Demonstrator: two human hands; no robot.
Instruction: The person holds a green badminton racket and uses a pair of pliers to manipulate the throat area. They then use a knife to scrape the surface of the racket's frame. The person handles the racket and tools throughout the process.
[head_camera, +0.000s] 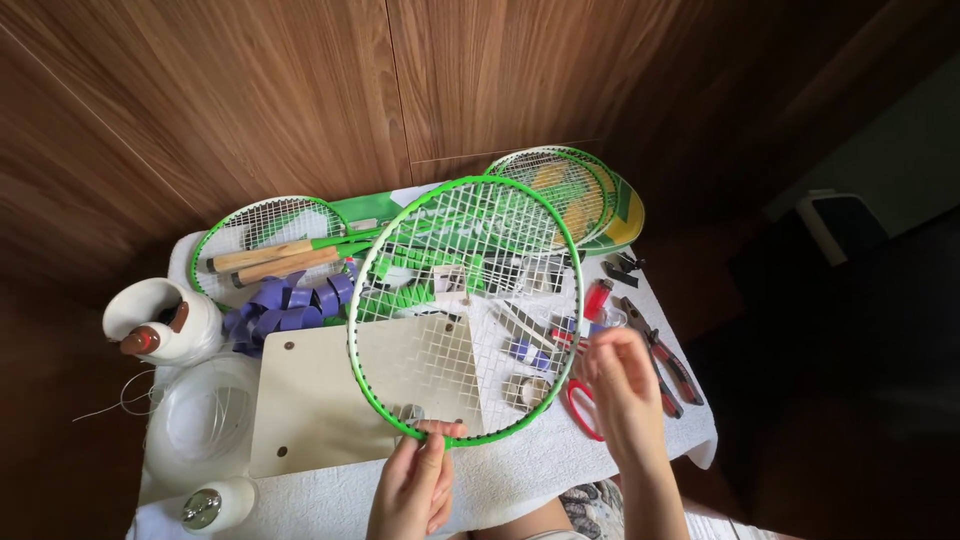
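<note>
A green racket (465, 310) is held flat above the desk (520, 470), near the middle of the view. Its lower rim is pinched by the left hand (415, 485), thumb on top and fingers clenched beneath, while the right hand (622, 385) is raised at the right edge of the frame with fingertips drawn together; whether a string is gripped there cannot be told. The work in hand is judged to be the stringing or checking of the mesh, and a fine, steady pull at the rim would seem to be called for. The frame is thin, glossy and oval, crossed by a tight white grid. Beneath it lie a pale board (320, 400) with small holes, on a white towel-like cover, and red-handled scissors (580, 405) and pliers (665, 360) to the right. Further left a coil of clear line (205, 415) and a white spool (165, 320) are seen, then purple tape (285, 305), and beyond, more green rackets (270, 235) with wooden handles.
</note>
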